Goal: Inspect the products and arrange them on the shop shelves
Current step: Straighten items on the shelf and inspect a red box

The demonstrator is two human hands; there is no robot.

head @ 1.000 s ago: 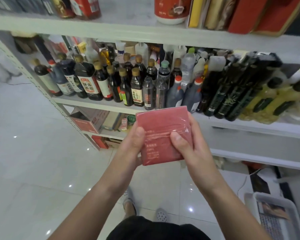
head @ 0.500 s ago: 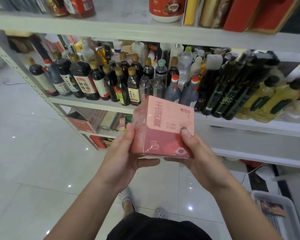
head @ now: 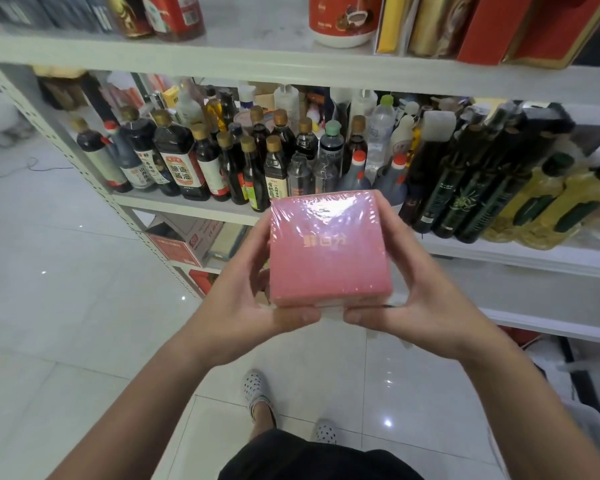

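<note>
A pink box (head: 328,251) wrapped in shiny plastic film sits between both my hands, its pale pink face with faint gold lettering turned up toward me. My left hand (head: 243,289) grips its left side, thumb curled under the near edge. My right hand (head: 420,289) grips the right side, thumb tucked beneath the near edge too. I hold the box in front of the middle shelf (head: 187,207) of a white metal rack, just below the row of dark sauce bottles (head: 181,164).
Dark green bottles (head: 465,188) and yellow oil bottles (head: 548,202) lean at the right of the middle shelf. Red tins and gift boxes (head: 492,26) stand on the top shelf. Cardboard cartons (head: 184,237) lie on the lower shelf. White tiled floor (head: 66,289) lies to the left.
I have turned the box in my hands: a dark red printed side, then a face with large lettering, and now a plain pink face points up. Both thumbs moved under the near edge.
</note>
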